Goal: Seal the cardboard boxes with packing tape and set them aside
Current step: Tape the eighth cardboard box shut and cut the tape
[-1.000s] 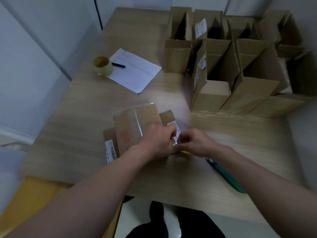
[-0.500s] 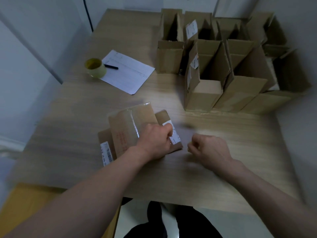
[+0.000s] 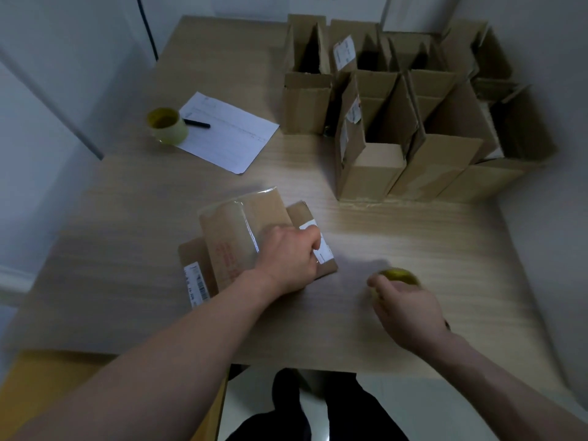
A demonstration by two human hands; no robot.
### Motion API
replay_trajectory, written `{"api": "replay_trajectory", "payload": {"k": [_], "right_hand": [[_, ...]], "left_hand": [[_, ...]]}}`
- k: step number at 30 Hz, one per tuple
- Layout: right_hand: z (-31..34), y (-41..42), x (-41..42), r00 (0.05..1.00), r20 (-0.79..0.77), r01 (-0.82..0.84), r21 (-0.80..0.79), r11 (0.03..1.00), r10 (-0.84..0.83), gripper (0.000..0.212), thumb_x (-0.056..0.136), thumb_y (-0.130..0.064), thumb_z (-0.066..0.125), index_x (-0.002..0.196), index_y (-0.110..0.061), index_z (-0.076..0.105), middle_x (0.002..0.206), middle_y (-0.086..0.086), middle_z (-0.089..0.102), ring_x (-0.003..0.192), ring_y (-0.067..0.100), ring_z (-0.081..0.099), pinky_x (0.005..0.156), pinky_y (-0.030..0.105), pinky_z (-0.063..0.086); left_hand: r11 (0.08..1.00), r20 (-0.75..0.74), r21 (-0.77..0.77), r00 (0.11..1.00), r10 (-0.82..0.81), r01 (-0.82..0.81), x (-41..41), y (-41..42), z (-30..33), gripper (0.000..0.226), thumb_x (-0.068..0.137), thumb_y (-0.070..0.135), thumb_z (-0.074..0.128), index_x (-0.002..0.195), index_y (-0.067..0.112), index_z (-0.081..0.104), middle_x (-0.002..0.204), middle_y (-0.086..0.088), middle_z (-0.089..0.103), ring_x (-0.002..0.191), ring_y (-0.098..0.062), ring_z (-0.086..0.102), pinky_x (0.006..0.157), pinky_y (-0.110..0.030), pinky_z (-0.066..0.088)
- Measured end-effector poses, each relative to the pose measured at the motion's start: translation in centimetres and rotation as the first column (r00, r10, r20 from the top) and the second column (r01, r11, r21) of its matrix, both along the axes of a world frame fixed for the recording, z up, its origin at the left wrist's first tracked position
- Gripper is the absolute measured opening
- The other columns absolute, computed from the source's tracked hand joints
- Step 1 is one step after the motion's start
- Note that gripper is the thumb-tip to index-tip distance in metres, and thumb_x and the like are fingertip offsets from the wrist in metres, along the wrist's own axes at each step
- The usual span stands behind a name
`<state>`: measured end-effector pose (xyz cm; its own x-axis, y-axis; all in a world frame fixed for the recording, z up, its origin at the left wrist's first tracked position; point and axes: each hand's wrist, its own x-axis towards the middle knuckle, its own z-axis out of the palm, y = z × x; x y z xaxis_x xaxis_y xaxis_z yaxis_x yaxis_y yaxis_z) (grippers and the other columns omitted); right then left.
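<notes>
While the left hand (image 3: 291, 259) presses down on the small cardboard box (image 3: 241, 237) in the middle of the tabletop (image 3: 413, 237), fingers curled over its right edge next to a white label (image 3: 321, 246), the right hand (image 3: 402, 305) is off to the right, well apart from the box, with its fingers wrapped around a yellowish roll of packing tape (image 3: 399, 275). Only the top of that roll peeks out past the knuckles and it's pretty blurry.

The box already has shiny clear tape running across its top, and there's a barcode sticker (image 3: 195, 284) on the flap sticking out at its near-left side.

Far left on the tabletop sits a second tape roll (image 3: 167, 125), touching the corner of a sheet of paper (image 3: 227, 132) with a black pen (image 3: 197, 124) lying on it. Back right corner is packed with a cluster of open cardboard boxes (image 3: 397, 122), flaps standing up, all crammed side by side against the wall.
</notes>
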<state>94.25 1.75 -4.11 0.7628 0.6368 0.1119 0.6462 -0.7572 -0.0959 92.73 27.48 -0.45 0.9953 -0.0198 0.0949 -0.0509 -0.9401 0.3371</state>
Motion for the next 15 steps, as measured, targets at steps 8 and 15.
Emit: {"api": "replay_trajectory", "payload": {"k": [8, 15], "right_hand": [[-3.3, -1.4, -1.5, 0.996, -0.069, 0.044, -0.077, 0.996, -0.05, 0.03, 0.065, -0.011, 0.084, 0.077, -0.014, 0.057, 0.078, 0.008, 0.057, 0.073, 0.032, 0.054, 0.059, 0.037, 0.047], [2.8, 7.1, -1.7, 0.95, -0.298, 0.222, 0.443, 0.869, -0.092, 0.052, 0.093, -0.053, 0.042, 0.127, -0.018, 0.061, 0.136, 0.005, 0.051, 0.128, 0.021, 0.045, 0.105, 0.033, 0.034]], "left_hand": [[0.99, 0.044, 0.132, 0.997, -0.059, 0.053, -0.7, -1.3, -0.2, 0.015, 0.063, 0.025, 0.06, 0.074, 0.02, 0.052, 0.061, -0.005, 0.059, 0.053, -0.03, 0.055, 0.056, -0.031, 0.037], [0.903, 0.287, -0.214, 0.859, 0.424, -0.374, -6.3, 1.5, 1.4, 0.049, 0.079, 0.051, 0.061, 0.113, 0.015, 0.062, 0.122, -0.006, 0.055, 0.113, -0.027, 0.053, 0.093, -0.04, 0.043]]}}
